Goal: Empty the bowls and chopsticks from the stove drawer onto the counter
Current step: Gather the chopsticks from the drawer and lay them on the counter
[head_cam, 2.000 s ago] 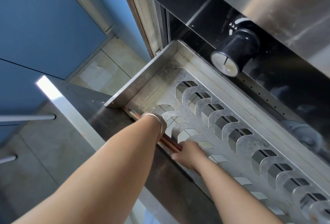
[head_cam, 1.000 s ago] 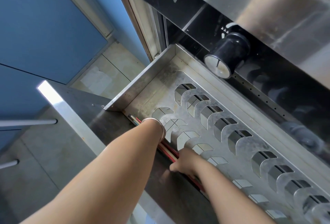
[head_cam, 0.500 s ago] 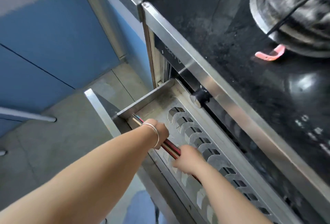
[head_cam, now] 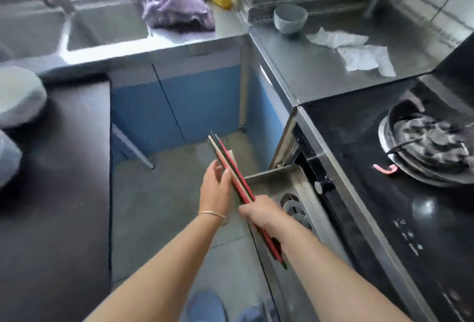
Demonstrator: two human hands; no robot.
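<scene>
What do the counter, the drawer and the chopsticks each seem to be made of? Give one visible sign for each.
Counter: likely stainless steel, brushed; grey with soft, blurred reflections.
Drawer: sheet metal, probably steel; thin folded walls with a dull shine.
Chopsticks: unclear, perhaps lacquered wood or plastic; smooth, matte red, dark and cream sticks, held in the right hand, left hand alongside.

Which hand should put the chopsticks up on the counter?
Probably the right hand: it grips the chopsticks fully and is on the counter side. The left hand only steadies them.
</scene>
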